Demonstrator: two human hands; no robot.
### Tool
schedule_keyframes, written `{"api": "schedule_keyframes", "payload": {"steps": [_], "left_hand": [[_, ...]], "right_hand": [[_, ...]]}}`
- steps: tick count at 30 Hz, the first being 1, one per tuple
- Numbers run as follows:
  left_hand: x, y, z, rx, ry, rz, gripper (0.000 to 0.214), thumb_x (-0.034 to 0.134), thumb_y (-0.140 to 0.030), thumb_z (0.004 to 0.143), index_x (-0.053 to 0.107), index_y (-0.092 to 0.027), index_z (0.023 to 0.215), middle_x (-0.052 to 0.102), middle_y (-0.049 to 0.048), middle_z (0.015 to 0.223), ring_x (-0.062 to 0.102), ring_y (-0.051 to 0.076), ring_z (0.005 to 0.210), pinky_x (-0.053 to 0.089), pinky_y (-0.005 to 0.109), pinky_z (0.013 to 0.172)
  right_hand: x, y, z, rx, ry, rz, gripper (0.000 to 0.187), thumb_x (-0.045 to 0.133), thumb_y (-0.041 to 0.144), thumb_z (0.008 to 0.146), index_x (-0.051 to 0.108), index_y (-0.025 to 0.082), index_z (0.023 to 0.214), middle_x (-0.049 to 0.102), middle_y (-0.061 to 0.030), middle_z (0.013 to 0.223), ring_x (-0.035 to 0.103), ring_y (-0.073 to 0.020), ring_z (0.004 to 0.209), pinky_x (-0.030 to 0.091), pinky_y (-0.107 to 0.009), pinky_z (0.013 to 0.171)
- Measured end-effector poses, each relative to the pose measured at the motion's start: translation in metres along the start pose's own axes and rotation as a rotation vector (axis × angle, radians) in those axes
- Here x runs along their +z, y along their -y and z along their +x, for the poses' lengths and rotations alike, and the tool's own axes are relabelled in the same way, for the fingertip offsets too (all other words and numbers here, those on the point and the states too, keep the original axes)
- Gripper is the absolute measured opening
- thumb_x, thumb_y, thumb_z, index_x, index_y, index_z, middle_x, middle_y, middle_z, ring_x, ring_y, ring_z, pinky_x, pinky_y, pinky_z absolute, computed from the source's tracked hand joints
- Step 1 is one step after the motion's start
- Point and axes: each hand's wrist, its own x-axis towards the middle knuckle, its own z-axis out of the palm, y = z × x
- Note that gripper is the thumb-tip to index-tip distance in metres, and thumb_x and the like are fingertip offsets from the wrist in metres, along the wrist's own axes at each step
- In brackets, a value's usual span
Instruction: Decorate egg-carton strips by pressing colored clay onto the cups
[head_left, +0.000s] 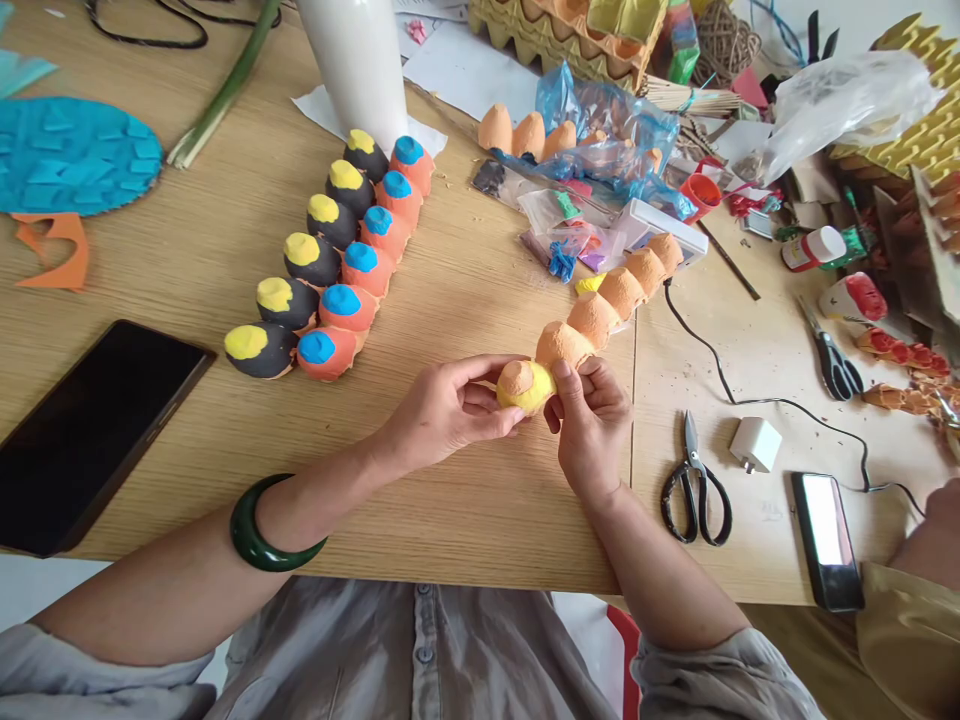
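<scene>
My left hand (439,410) grips the near end of a bare orange egg-carton strip (592,318), thumb and fingers around the closest cup. Yellow clay (538,388) wraps the side of that cup, while its tip still shows bare carton. My right hand (596,430) is closed on the same strip, its thumb pressing at the clay's right edge. The strip slants away to the upper right. To the left stand a black egg-carton strip (328,265) with yellow clay tips and an orange-red egg-carton strip (380,262) with blue clay tips, side by side.
A phone (97,430) lies at left, below a blue decorated oval (82,155). Right of my hands are scissors (695,480), a white plug adapter (755,444) and a small device (827,540). A white vase (356,70) and egg cartons (570,35) stand behind. Another person's arm shows at right.
</scene>
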Motion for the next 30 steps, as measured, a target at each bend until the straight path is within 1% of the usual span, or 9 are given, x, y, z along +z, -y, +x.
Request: {"api": "schedule_keyframes", "payload": {"steps": [6, 11, 13, 15, 18, 21, 24, 28, 30], "left_hand": [[0.0, -0.002, 0.001, 0.005, 0.019, -0.073, 0.061, 0.09, -0.037, 0.078, 0.069, -0.016, 0.131, 0.078, 0.0132, 0.128, 0.08, 0.032, 0.106, 0.069, 0.041, 0.089], [0.003, -0.004, -0.001, 0.103, -0.002, 0.059, 0.059, 0.084, -0.042, 0.083, 0.069, -0.013, 0.131, 0.08, 0.0138, 0.123, 0.082, 0.03, 0.1, 0.07, 0.038, 0.087], [0.004, -0.005, -0.004, 0.204, -0.047, 0.248, 0.054, 0.081, -0.04, 0.086, 0.07, -0.012, 0.13, 0.083, 0.0121, 0.113, 0.083, 0.027, 0.095, 0.07, 0.033, 0.086], [0.005, -0.004, -0.006, 0.367, -0.122, 0.512, 0.047, 0.077, -0.034, 0.088, 0.072, -0.012, 0.129, 0.085, 0.0104, 0.107, 0.083, 0.024, 0.088, 0.069, 0.029, 0.084], [0.003, -0.001, -0.009, 0.64, -0.226, 0.838, 0.048, 0.074, -0.027, 0.086, 0.072, -0.012, 0.132, 0.083, 0.0122, 0.117, 0.083, 0.02, 0.079, 0.067, 0.024, 0.08], [0.001, 0.002, -0.01, 0.772, -0.287, 0.995, 0.056, 0.073, -0.026, 0.086, 0.068, -0.01, 0.139, 0.08, 0.0157, 0.126, 0.083, 0.021, 0.079, 0.067, 0.026, 0.081], [0.0, 0.0, -0.01, 0.674, -0.245, 0.916, 0.058, 0.072, -0.03, 0.089, 0.066, -0.011, 0.143, 0.081, 0.0143, 0.123, 0.083, 0.022, 0.083, 0.067, 0.027, 0.082], [0.001, -0.007, -0.009, 0.381, -0.098, 0.522, 0.058, 0.068, -0.04, 0.097, 0.063, -0.012, 0.147, 0.083, 0.012, 0.117, 0.082, 0.023, 0.096, 0.067, 0.028, 0.088], [0.002, -0.009, -0.008, 0.296, -0.044, 0.354, 0.061, 0.071, -0.042, 0.096, 0.062, -0.012, 0.148, 0.082, 0.0126, 0.12, 0.081, 0.024, 0.102, 0.066, 0.031, 0.092]], "right_hand": [[-0.001, 0.0, 0.002, 0.046, -0.008, 0.02, 0.043, 0.082, 0.053, 0.087, 0.054, 0.022, 0.075, 0.049, 0.0099, 0.053, 0.038, -0.0052, 0.041, 0.029, -0.019, 0.038], [0.0, 0.0, 0.001, 0.064, -0.007, 0.032, 0.044, 0.082, 0.053, 0.087, 0.053, 0.023, 0.074, 0.046, 0.0103, 0.052, 0.038, -0.0049, 0.041, 0.029, -0.018, 0.038], [0.001, 0.0, 0.0, 0.066, -0.003, 0.043, 0.043, 0.082, 0.053, 0.087, 0.054, 0.023, 0.075, 0.048, 0.0101, 0.053, 0.038, -0.0049, 0.041, 0.03, -0.018, 0.037], [0.002, 0.0, -0.001, 0.077, 0.007, 0.047, 0.042, 0.082, 0.054, 0.086, 0.055, 0.023, 0.076, 0.047, 0.0104, 0.052, 0.037, -0.0051, 0.04, 0.031, -0.018, 0.037], [0.005, 0.0, -0.004, 0.091, 0.021, 0.051, 0.044, 0.081, 0.055, 0.086, 0.053, 0.023, 0.075, 0.043, 0.0115, 0.049, 0.034, -0.0052, 0.039, 0.03, -0.018, 0.036], [0.005, 0.001, -0.004, 0.096, 0.012, 0.056, 0.044, 0.082, 0.054, 0.085, 0.052, 0.023, 0.074, 0.043, 0.0117, 0.048, 0.033, -0.0049, 0.039, 0.03, -0.018, 0.036], [0.004, 0.001, -0.002, 0.103, -0.002, 0.055, 0.043, 0.083, 0.053, 0.085, 0.054, 0.022, 0.075, 0.044, 0.0113, 0.049, 0.035, -0.005, 0.04, 0.03, -0.017, 0.036], [0.001, 0.002, 0.002, 0.102, -0.019, 0.085, 0.042, 0.083, 0.05, 0.086, 0.054, 0.022, 0.074, 0.043, 0.0113, 0.05, 0.034, -0.0045, 0.04, 0.029, -0.016, 0.036], [0.0, 0.003, 0.003, 0.095, -0.02, 0.1, 0.042, 0.083, 0.05, 0.086, 0.054, 0.022, 0.075, 0.043, 0.0115, 0.05, 0.033, -0.0044, 0.04, 0.028, -0.016, 0.036]]}}
